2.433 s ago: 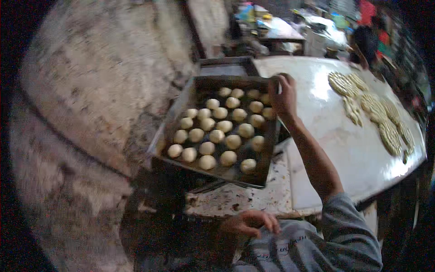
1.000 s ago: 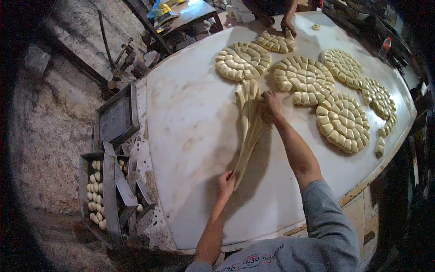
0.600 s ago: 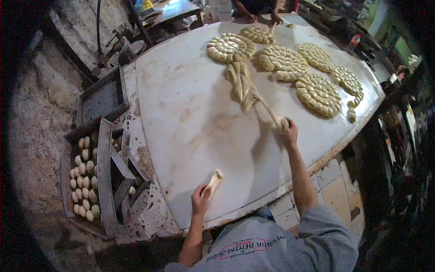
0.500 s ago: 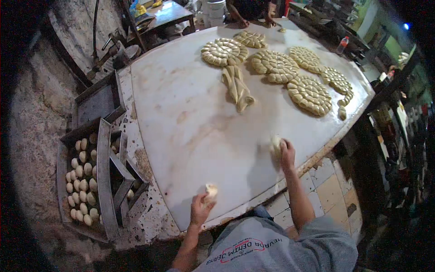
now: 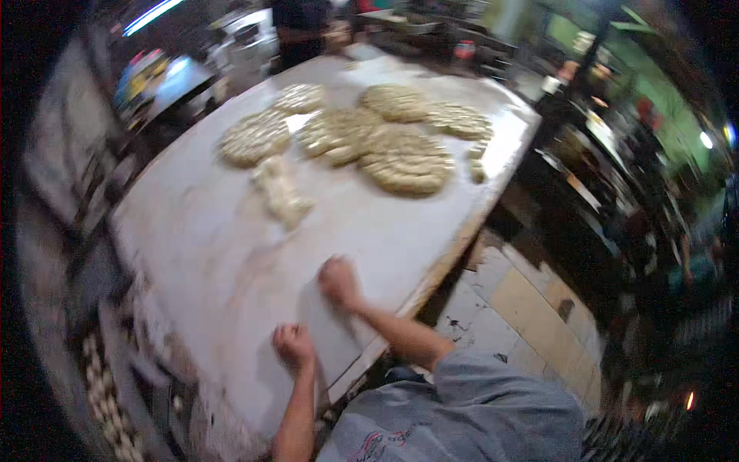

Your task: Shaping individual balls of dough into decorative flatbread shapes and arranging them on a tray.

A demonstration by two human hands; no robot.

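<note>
Low over the near part of a pale worktable (image 5: 192, 223), my left hand (image 5: 293, 344) is curled closed. My right hand (image 5: 339, 283), also closed, is farther out and to its right, blurred by motion. Whatever lies inside or under the fingers is hidden. Beyond them sits a loose, folded strip of dough (image 5: 280, 194). Behind that strip lie several flat coils of dough pieces, among them a large coil (image 5: 408, 160), a middle coil (image 5: 341, 135) and a left coil (image 5: 255, 139). A short tail of pieces (image 5: 478, 163) hangs off the right-hand coil (image 5: 459, 120).
At lower left, a metal tray holds several round dough balls (image 5: 106, 396), beside the table's worn edge. A person (image 5: 299, 31) in dark clothes stands past the far end. Side table (image 5: 173, 85) at far left; tiled floor (image 5: 531, 300) to the right.
The view has swung right, so the table and coils appear farther left. My hands have come closer together. The dough lumps seen in both hands before no longer show.
</note>
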